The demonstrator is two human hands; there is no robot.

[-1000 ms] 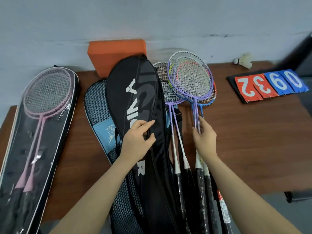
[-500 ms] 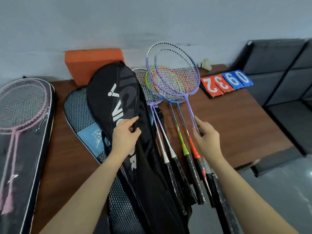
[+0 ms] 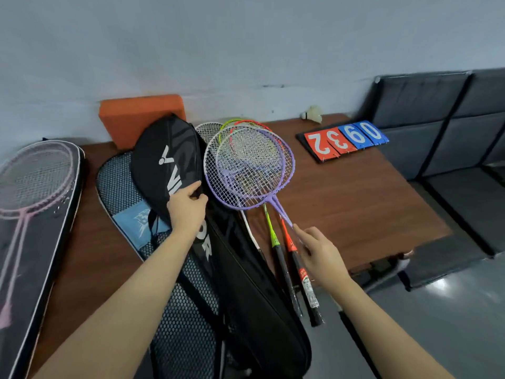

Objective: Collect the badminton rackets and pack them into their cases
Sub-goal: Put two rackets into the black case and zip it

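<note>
My right hand [image 3: 319, 255] grips the shafts of two purple rackets [image 3: 246, 170] and holds them lifted, heads over the table. My left hand [image 3: 187, 209] pinches the right edge of the black racket case [image 3: 164, 160] with white lettering. Under the purple heads lie a green racket [image 3: 272, 233], a red racket [image 3: 289, 242] and a white racket [image 3: 210, 129], handles sticking past the table's front edge. A mesh case [image 3: 120, 181] with a light-blue patch lies beneath the black one. At far left a clear-fronted case [image 3: 35, 214] holds pink rackets.
An orange foam block [image 3: 139, 116] leans on the wall behind the cases. A shuttlecock [image 3: 311, 114] and a flip scoreboard [image 3: 344, 139] with red and blue numbers sit at the back right of the brown table [image 3: 355, 203]. Dark padded seats [image 3: 442, 127] stand to the right.
My right hand has lifted the two purple rackets off the pile and swung them left toward the black case. My left hand moved to the case's right edge. The view has turned right.
</note>
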